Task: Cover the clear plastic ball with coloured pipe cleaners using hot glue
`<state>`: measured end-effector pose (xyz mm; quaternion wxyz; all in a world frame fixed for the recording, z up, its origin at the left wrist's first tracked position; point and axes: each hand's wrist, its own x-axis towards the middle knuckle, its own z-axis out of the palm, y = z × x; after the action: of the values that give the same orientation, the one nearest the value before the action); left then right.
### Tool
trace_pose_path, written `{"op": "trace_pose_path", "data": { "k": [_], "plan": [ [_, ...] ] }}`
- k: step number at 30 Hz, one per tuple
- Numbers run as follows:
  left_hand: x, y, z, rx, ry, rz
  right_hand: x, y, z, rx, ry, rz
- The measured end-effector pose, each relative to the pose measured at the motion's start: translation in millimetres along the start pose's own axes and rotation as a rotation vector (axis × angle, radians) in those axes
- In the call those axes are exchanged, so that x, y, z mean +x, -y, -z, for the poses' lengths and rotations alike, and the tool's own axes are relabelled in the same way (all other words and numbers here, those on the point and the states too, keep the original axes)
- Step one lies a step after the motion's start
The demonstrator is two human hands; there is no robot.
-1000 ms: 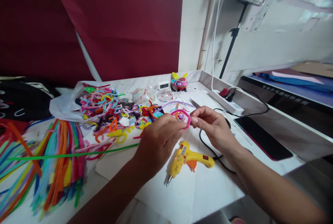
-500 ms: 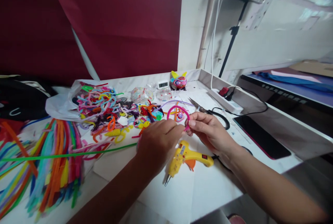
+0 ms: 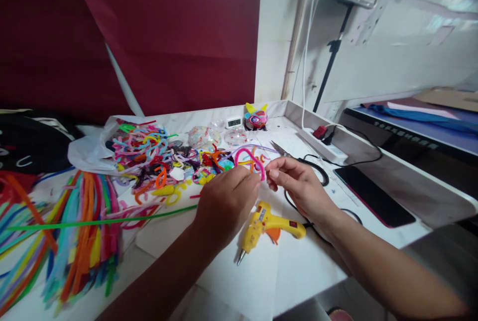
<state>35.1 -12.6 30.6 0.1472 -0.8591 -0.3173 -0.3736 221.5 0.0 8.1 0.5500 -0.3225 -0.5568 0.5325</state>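
My left hand (image 3: 228, 204) is closed, back of the hand up, around the lower part of a hot-pink pipe cleaner (image 3: 244, 152) bent into a loop. The loop rises above my knuckles, and its ends are hidden behind my fingers. Just right of it is my right hand (image 3: 298, 182), its fingers curled and slightly parted, fingertips close beside the loop; nothing shows between them. Below both hands a yellow hot glue gun (image 3: 257, 226) lies on the white table, nozzle toward me. Black-handled scissors (image 3: 286, 151) lie behind my right hand.
Loose pipe cleaners (image 3: 84, 231) cover the left, with a long green one (image 3: 149, 215) reaching my left hand. A plastic bag (image 3: 89, 154) of bent pieces stands behind. A decorated ball (image 3: 256, 118), small digital clock (image 3: 234, 122), power strip (image 3: 324, 147) and phone (image 3: 375, 196) line the back and right.
The pink loop has shifted slightly left with my left hand and become narrower. My right fingertips have come off its right side, leaving a small gap.
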Motion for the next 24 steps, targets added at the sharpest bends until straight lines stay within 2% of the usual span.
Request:
{"op": "trace_pose_path", "data": {
  "k": [3, 6, 10, 13, 18, 21, 24],
  "plan": [
    [0.4, -0.3, 0.4, 0.014, -0.009, 0.033, -4.2, -0.7, -1.6, -0.337, -0.062, 0.326],
    [-0.9, -0.7, -0.9, 0.017, 0.010, 0.042, -8.2, -1.9, -3.0, -0.679, -0.011, 0.639],
    [-4.5, -2.3, -4.4, 0.027, 0.045, 0.040, -9.6, -3.8, -1.7, -0.936, 0.032, 0.854],
    [-5.7, -4.9, -6.1, 0.032, 0.051, 0.029, -9.7, -5.7, 1.4, -1.071, 0.031, 0.943],
    [-3.6, -10.2, -6.1, 0.091, 0.014, -0.010, -12.3, -7.6, 1.2, -1.218, 0.019, 0.999],
    [-2.3, -12.4, -5.7, 0.109, -0.016, -0.027, -14.9, -5.3, -4.7, -1.182, -0.026, 1.003],
    [-2.7, -12.8, -5.9, 0.055, -0.026, -0.026, -16.2, -1.5, -9.7, -1.049, -0.089, 0.890]
  ]
}}
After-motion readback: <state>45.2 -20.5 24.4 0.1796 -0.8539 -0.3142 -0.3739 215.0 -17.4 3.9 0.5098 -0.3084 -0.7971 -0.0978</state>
